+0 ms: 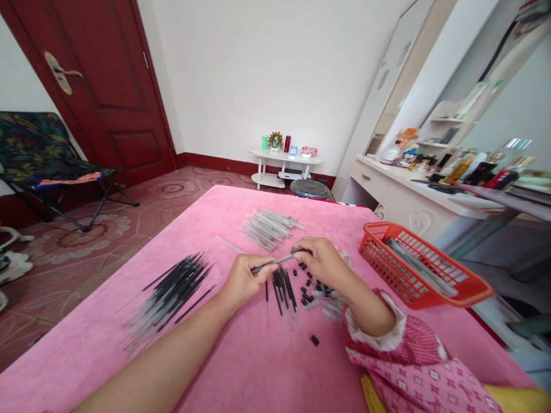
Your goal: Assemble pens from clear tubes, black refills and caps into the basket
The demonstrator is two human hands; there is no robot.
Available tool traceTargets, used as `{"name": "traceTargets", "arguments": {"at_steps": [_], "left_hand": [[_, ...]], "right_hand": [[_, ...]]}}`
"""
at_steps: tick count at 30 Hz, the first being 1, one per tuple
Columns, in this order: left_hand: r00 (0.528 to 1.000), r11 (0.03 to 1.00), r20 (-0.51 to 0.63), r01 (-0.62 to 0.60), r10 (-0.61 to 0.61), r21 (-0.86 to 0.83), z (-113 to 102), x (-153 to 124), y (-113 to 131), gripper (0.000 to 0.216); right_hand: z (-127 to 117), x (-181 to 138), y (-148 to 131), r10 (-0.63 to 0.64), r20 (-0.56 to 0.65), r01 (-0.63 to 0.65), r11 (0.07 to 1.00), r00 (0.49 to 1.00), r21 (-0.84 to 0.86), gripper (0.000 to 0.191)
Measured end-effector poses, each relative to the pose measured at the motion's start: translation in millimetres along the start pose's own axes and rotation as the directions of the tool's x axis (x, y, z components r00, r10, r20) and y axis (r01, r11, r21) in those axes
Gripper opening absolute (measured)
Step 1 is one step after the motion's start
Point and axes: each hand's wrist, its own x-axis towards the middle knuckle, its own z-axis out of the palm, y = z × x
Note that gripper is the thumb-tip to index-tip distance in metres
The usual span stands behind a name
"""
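Note:
A slim grey pen barrel point(284, 260) is held level between my two hands above the pink-covered table. My left hand point(246, 279) is closed around its left end, where a darker part shows near the thumb. The fingers of my right hand point(317, 258) pinch its other end. Just below lie several black pen refills point(284, 287), with small black plugs point(307, 298) scattered beside them. Clear pen caps point(331, 301) are heaped under my right forearm, which partly hides them. Beyond my hands is a pile of translucent pen barrels point(269, 226).
A large bunch of black refills point(176, 298) lies at the left on the pink cloth point(241, 367). An orange-red basket point(413, 292) with long translucent tubes stands at the right. Past the table are a stool point(310, 188), a small white stand point(286, 158) and a dressing table point(400, 189).

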Motion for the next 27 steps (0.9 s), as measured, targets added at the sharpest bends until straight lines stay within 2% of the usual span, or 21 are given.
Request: {"name": "traceTargets", "arguments": {"at_steps": [2, 8, 12, 15, 17, 20, 21, 23, 27], "left_hand": [[0.997, 0.993, 0.021, -0.069, 0.067, 0.099, -1, -1, 2, 0.028], [0.953, 0.896, 0.200, -0.285, 0.228, 0.339, 4, 1, 4, 0.028], [0.971, 0.909, 0.160, -0.226, 0.180, 0.351, -2, 6, 4, 0.028], [0.988, 0.890, 0.091, -0.151, 0.124, 0.430, -15, 10, 2, 0.032], [0.997, 0.838, -0.017, -0.052, 0.072, 0.543, -25, 14, -2, 0.037], [0.985, 0.678, -0.173, 0.135, -0.012, 0.722, -35, 18, -12, 0.032], [0.979, 0.613, -0.198, 0.186, -0.050, 0.768, -37, 18, -15, 0.036], [0.977, 0.505, -0.178, 0.213, -0.117, 0.836, -38, 19, -20, 0.036], [0.981, 0.422, -0.124, 0.178, -0.152, 0.889, -36, 18, -22, 0.031]], "right_hand": [[2, -1, 0, 0.025, 0.014, -0.025, 1.000, 1.000, 0.013, 0.012], [10, -2, -7, 0.044, 0.127, -0.042, 0.999, 0.991, -0.021, 0.025], [2, -3, -5, 0.009, 0.199, -0.029, 0.995, 0.980, 0.097, 0.022], [-10, -3, 2, 0.023, 0.178, -0.048, 0.990, 0.984, 0.134, 0.017], [-20, -2, 9, 0.058, 0.106, -0.071, 0.990, 0.993, 0.121, 0.016], [-40, -1, 22, 0.165, -0.144, -0.161, 0.986, 0.976, 0.036, 0.020], [-47, -2, 26, 0.204, -0.247, -0.212, 0.977, 0.947, -0.009, 0.021], [-63, -6, 34, 0.258, -0.428, -0.330, 0.938, 0.866, -0.104, 0.025], [-89, -19, 44, 0.308, -0.636, -0.559, 0.794, 0.707, -0.237, 0.032]]}}
